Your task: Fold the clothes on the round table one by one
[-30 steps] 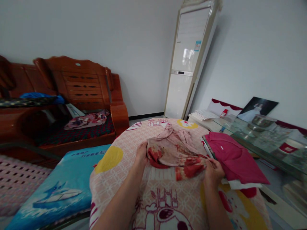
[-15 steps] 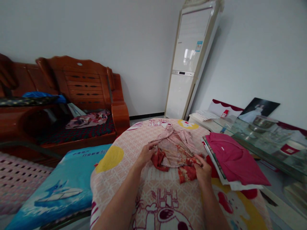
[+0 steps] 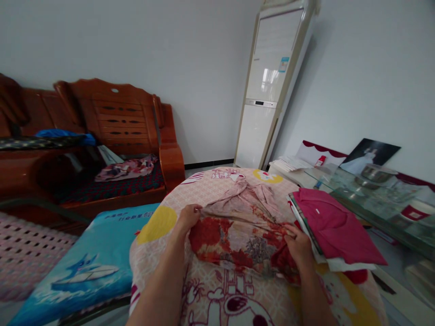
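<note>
A thin pink garment with a red and grey flower print (image 3: pixel 238 240) lies spread over the round table, its plain pink upper part bunched toward the far side. My left hand (image 3: pixel 189 217) pinches the garment's left edge between thumb and fingers. On the other side my right hand (image 3: pixel 298 242) is closed on its right edge, with some fabric gathered below the fingers. The printed part hangs flat toward me between the two hands. To the right of my right hand lies a pile of folded clothes with a magenta shirt (image 3: pixel 335 226) on top.
A patterned cloth (image 3: pixel 217 179) covers the table. At left are a blue cushion (image 3: pixel 98 258), a pink woven seat (image 3: pixel 30 258) and a wooden sofa (image 3: pixel 118 122). A tall air conditioner (image 3: pixel 265 90) stands in the corner. A glass-topped cabinet (image 3: pixel 374 194) runs along the right.
My hands have moved apart, left hand leftward and right hand rightward. The garment's printed part, bunched before, is now spread wide and nearer to me.
</note>
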The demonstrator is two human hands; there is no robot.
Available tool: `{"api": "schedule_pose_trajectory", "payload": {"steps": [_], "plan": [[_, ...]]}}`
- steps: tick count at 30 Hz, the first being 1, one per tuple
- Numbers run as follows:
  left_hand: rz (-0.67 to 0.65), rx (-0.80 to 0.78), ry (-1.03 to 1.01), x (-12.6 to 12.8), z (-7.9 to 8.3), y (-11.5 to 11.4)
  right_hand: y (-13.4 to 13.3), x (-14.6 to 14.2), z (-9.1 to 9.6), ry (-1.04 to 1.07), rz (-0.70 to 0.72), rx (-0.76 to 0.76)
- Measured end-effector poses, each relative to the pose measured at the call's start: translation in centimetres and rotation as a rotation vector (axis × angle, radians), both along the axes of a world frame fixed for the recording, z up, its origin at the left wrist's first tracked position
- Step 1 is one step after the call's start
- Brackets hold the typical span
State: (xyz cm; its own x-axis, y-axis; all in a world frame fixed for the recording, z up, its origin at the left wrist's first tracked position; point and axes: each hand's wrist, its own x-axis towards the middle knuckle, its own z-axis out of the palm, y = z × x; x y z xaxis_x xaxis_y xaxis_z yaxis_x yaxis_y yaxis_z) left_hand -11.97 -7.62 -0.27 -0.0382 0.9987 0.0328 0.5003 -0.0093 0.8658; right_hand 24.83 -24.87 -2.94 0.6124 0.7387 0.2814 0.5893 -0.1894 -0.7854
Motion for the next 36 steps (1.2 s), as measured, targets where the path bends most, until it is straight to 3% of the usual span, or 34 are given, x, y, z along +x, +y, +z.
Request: {"api": "schedule_pose_trajectory", "payload": {"steps": [2, 5, 8, 10, 12, 15, 18, 22, 24, 28, 31, 36], "plan": [[0.004, 0.017, 0.036, 0.0, -0.3, 0.2, -0.1, -0.8, 0.5, -0.18, -0.068, -0.047], [0.001, 0.005, 0.042, -0.3, -0.4, 0.4, -0.1, -2.9, 2.0, -0.364, -0.069, 0.031], [-0.049, 0.004, 0.056, -0.5, -0.4, 0.4, -0.1, -6.7, 3.3, -0.273, 0.257, 0.072], [-0.12, 0.016, 0.056, -0.5, -0.5, 0.4, -0.3, -9.9, 3.6, -0.187, 0.58, -0.067], [-0.188, 0.034, 0.054, -0.4, -0.6, 0.4, -0.7, -12.9, 3.5, -0.305, 0.793, -0.185], [-0.26, 0.044, 0.004, -0.2, -0.5, 0.1, -1.0, -15.8, 2.8, -0.563, 0.814, -0.3], [-0.332, 0.001, -0.117, 0.0, 0.0, -0.4, -0.5, -16.6, 2.1, -0.658, 0.772, -0.348], [-0.416, -0.165, -0.338, 0.0, 1.5, -1.5, 0.4, -15.7, 1.8, -0.438, 0.741, -0.295], [-0.473, -0.254, -0.476, -0.2, 2.3, -1.9, 0.2, -15.0, 2.0, -0.253, 0.79, -0.297], [-0.542, -0.291, -0.58, -0.9, 2.8, -2.1, -0.9, -14.1, 2.4, 0.101, 1.034, -0.454], [-0.474, -0.227, -0.503, -1.1, 2.3, -1.7, -1.3, -14.6, 2.1, 0.236, 1.244, -0.623], [-0.37, -0.13, -0.467, -1.0, 0.8, -0.9, -1.4, -16.7, 1.4, 0.358, 1.52, -0.71]]}}
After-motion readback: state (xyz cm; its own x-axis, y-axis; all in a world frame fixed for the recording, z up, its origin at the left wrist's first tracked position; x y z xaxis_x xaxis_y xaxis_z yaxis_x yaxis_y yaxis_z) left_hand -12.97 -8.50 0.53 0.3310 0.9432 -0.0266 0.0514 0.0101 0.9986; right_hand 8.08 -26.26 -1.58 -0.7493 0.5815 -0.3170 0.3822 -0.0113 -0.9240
